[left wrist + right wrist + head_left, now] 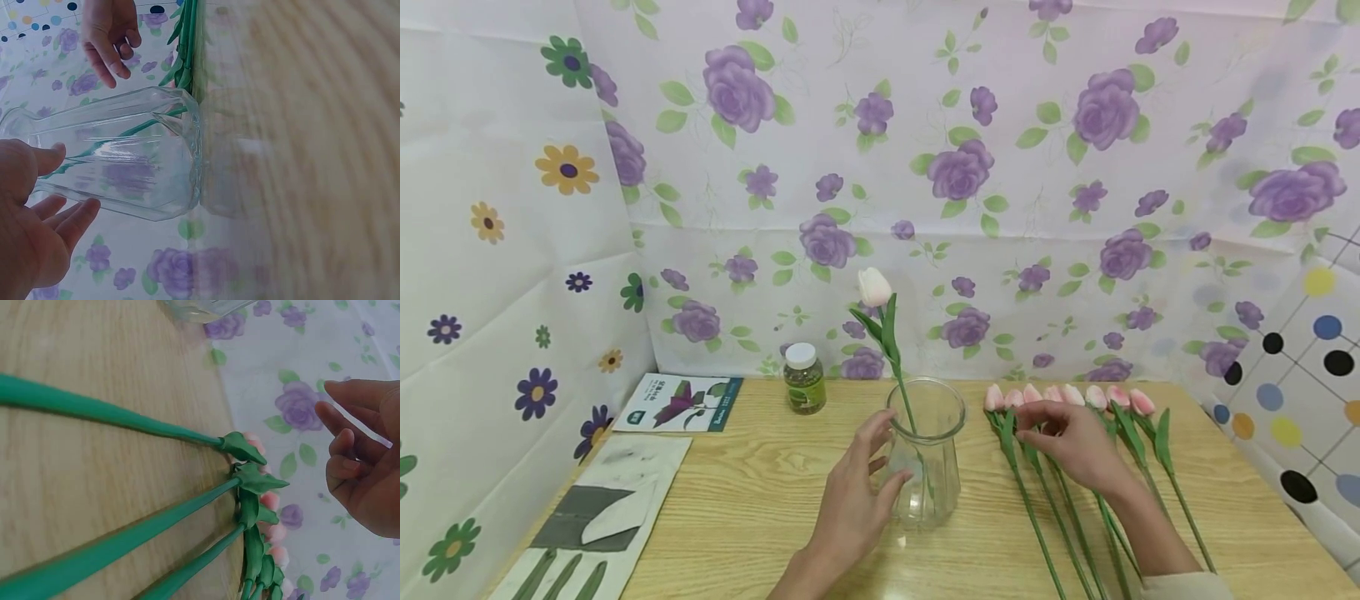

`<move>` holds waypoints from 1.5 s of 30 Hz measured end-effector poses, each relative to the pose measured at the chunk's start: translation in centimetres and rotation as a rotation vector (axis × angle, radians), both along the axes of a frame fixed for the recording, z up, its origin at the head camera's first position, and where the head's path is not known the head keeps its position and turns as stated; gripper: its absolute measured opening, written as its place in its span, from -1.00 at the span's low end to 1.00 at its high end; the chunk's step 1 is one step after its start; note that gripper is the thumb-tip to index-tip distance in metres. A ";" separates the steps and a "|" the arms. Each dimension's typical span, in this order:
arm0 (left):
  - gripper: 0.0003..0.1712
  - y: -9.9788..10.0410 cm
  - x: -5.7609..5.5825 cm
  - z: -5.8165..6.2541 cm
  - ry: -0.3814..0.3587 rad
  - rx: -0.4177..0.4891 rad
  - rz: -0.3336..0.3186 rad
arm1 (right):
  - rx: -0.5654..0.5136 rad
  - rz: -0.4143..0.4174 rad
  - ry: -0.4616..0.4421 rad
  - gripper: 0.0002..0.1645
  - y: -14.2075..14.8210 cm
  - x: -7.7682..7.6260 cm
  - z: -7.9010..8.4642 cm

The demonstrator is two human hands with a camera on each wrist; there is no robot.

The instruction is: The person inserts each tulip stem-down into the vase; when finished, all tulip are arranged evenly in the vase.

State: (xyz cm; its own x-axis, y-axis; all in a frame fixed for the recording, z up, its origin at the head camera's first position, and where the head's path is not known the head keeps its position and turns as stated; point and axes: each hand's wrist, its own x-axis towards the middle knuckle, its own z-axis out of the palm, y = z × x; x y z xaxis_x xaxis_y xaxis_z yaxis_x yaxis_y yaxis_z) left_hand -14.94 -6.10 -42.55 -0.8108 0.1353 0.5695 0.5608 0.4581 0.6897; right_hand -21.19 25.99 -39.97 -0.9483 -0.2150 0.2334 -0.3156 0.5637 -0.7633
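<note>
My left hand (pixel 856 492) is beside a clear glass vase (pixel 942 492), its thumb and relaxed fingers spread around the near left side. Fingertips come right up to the rim. A single pale pink tulip (pixel 875 288) leans left in the vase, stem inside the glass. Over on the right, several pink tulips (pixel 1142 403) lie in a row, heads toward the back and green stems toward me. My right hand (pixel 1075 442) hovers over them with loosely bent fingers. In the right wrist view, that hand (pixel 369 456) holds nothing and is apart from the stems (pixel 112 419).
A small jar with a white lid (pixel 805 383) stands left of the vase near the back. A booklet (pixel 679 403) and a printed sheet (pixel 598 517) lie on the left of the wooden table (pixel 752 500). Flowered cloth (pixel 880 125) hangs behind.
</note>
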 end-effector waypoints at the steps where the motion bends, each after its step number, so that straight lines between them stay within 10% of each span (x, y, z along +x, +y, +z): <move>1: 0.00 0.0 0.0 0.0 0.000 -0.001 0.001 | 0.002 0.005 -0.010 -0.68 0.1 0.0 -0.2; 17: 0.05 -0.1 0.0 -0.1 -0.001 -0.004 0.005 | 0.091 0.050 -0.242 -0.66 0.1 0.5 -2.2; 45: 0.04 -0.1 0.1 0.0 -0.015 -0.013 0.000 | 0.370 0.150 -0.237 -0.88 -1.4 0.4 -2.9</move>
